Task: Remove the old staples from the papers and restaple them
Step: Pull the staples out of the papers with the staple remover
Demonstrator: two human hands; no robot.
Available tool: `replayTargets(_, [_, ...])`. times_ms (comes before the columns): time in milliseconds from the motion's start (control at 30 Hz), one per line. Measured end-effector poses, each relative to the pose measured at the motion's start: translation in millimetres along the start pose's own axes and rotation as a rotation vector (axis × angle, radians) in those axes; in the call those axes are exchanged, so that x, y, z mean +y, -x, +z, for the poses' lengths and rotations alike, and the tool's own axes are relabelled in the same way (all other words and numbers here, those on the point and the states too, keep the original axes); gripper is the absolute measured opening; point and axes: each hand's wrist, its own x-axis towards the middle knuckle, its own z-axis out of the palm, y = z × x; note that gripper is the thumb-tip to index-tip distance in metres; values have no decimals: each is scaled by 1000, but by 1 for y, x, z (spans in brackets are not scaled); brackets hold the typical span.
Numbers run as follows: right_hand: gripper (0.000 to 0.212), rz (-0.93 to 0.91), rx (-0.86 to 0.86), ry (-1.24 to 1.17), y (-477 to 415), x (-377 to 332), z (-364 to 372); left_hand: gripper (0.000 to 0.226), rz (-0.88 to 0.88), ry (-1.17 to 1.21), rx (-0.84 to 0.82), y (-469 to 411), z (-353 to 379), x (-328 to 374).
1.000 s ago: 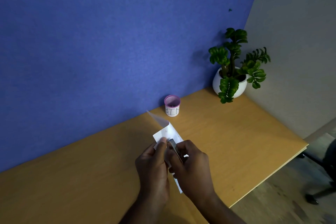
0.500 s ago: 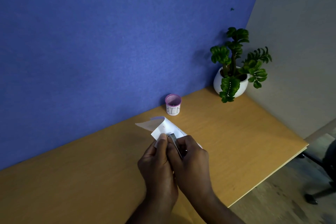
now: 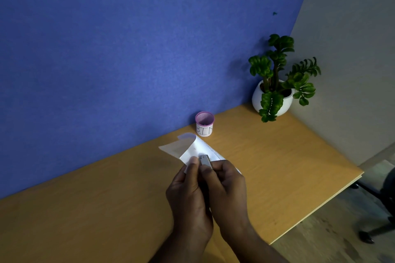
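Small white papers are held above the wooden desk, their top sheet curled back to the left. My left hand pinches the near corner of the papers with its thumb on top. My right hand grips a small grey metal tool, probably a staple remover, whose tip rests on the papers beside my left thumb. The rest of the tool and the lower part of the papers are hidden by my hands. No staple can be made out.
A small white cup with a pink rim marked "BIN" stands against the blue partition. A potted green plant sits in the far right corner. The desk's right edge drops to the floor, where a chair base shows.
The top sheet, which stood up pointed a second ago, has folded over flat to the left. Both hands have shifted slightly up and right with the papers and tool.
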Motion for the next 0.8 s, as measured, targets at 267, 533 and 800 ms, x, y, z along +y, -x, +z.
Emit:
replayTargets(267, [34,199,-68,-343,-5,-4,-5,27,60,54,-13,-1,1,-2])
replayTargets(533, [30,184,-133,-329,-5,-5,-6,28,98,-34,-4,-5,-3,1])
replayTargets(800, [29,29,-165,-94,-5,-8,-7,26,175,-134,27,-6,-6,-1])
